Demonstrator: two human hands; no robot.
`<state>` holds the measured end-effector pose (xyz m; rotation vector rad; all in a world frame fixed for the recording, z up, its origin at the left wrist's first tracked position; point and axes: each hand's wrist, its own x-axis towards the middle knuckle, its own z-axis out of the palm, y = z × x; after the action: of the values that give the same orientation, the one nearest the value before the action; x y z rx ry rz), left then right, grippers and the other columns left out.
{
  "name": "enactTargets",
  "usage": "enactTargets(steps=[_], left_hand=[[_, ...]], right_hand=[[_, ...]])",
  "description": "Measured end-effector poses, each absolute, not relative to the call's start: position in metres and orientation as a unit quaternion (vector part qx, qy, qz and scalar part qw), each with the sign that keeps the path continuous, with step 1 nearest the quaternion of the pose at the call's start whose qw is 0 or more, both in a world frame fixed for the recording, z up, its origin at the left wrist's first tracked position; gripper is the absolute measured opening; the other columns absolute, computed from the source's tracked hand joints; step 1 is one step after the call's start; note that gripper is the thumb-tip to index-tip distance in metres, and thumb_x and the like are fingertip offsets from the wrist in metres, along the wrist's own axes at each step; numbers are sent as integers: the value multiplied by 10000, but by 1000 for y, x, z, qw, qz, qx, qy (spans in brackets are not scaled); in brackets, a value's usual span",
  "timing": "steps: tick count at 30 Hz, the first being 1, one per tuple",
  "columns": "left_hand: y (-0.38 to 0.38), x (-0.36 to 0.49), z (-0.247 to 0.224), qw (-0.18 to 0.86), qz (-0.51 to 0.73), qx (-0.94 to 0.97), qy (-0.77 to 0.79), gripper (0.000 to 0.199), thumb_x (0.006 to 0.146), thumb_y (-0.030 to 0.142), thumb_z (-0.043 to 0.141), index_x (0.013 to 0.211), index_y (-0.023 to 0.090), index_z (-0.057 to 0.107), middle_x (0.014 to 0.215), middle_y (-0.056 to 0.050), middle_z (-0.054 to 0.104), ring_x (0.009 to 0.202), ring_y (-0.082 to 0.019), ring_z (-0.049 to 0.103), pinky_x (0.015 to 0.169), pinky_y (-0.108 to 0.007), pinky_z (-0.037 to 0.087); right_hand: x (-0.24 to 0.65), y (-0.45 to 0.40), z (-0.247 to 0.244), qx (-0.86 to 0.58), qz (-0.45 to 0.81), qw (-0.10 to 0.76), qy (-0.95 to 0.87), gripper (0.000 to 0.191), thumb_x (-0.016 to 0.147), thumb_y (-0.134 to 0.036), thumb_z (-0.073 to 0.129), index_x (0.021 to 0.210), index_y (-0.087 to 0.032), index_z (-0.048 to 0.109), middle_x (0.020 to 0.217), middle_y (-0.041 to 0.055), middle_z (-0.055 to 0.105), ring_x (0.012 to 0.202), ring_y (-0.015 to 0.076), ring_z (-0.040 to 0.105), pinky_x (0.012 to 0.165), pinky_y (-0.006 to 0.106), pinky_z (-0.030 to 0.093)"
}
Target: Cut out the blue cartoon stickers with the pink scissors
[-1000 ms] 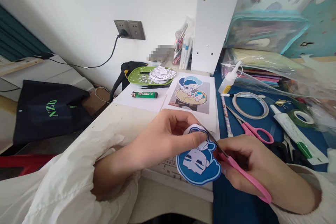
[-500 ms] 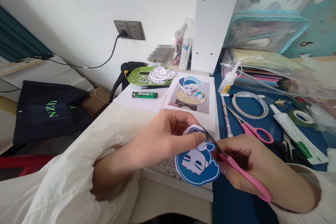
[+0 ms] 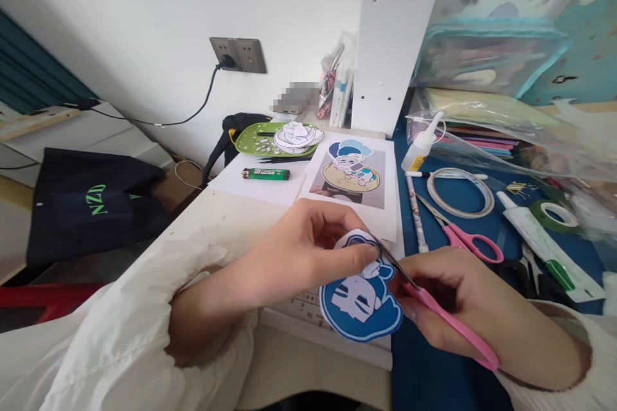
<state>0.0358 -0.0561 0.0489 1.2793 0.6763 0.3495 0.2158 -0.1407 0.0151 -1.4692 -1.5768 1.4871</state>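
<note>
A blue-and-white paper cutout of a cartoon figure is pinched between the thumb and fingers of my left hand. My right hand grips pink-handled scissors, whose blades lie along the upper right edge of the cutout, near my left thumb tip. Part of the figure is covered by my left thumb, and how far the blades are apart is hard to see. Beyond my hands lies a printed sheet with a cartoon figure in a yellow round shape.
A green lighter, a green tray with a paper drawing, and white paper lie left. On the blue mat side are a second pair of pink scissors, a tape ring, a glue bottle and a white tube.
The cutout has tilted very slightly, its lower end shifting a little left. Both hands keep their grips and almost the same positions.
</note>
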Motion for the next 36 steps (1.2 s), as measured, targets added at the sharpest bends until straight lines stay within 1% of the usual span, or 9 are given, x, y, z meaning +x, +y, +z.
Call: enactTargets(steps=[6,14,17,21,28,36], left_hand=[[-55,36,50,729,158,593,304,153,714,210,718,669,127,598,581,25,582,501,-64,497,466,-162,398],[-54,34,52,715,144,613,303,132,722,188,700,675,123,596,594,23,579,509,-61,488,463,-157,393],[-52,34,53,711,137,622,298,121,756,183,662,679,119,593,595,22,576,502,-56,484,459,-154,396],[-51,34,54,704,123,634,295,105,780,154,620,686,118,590,596,27,564,501,-50,476,458,-147,395],[-51,29,52,699,90,643,300,117,799,207,613,715,131,585,640,17,580,533,-64,496,466,-154,384],[-50,29,54,692,87,654,294,131,799,214,613,701,133,582,612,35,532,512,-48,443,449,-143,353]], right_hand=[[215,-141,15,-538,548,274,-580,186,669,-100,555,745,-166,712,543,-33,478,471,83,388,413,181,320],[216,-141,17,-541,530,273,-594,186,672,-90,560,737,-165,717,549,-26,516,473,85,417,415,173,353],[217,-141,16,-537,530,257,-603,204,669,-92,554,745,-171,725,556,-22,538,469,86,425,421,176,364],[218,-141,14,-539,524,238,-615,230,679,-115,541,771,-200,734,587,-8,588,502,115,482,451,198,396],[217,-142,15,-543,531,232,-608,241,673,-164,513,771,-217,726,586,3,576,502,128,470,455,225,385],[218,-141,13,-542,526,230,-614,244,676,-197,491,760,-227,718,603,23,589,515,155,503,470,261,406]])
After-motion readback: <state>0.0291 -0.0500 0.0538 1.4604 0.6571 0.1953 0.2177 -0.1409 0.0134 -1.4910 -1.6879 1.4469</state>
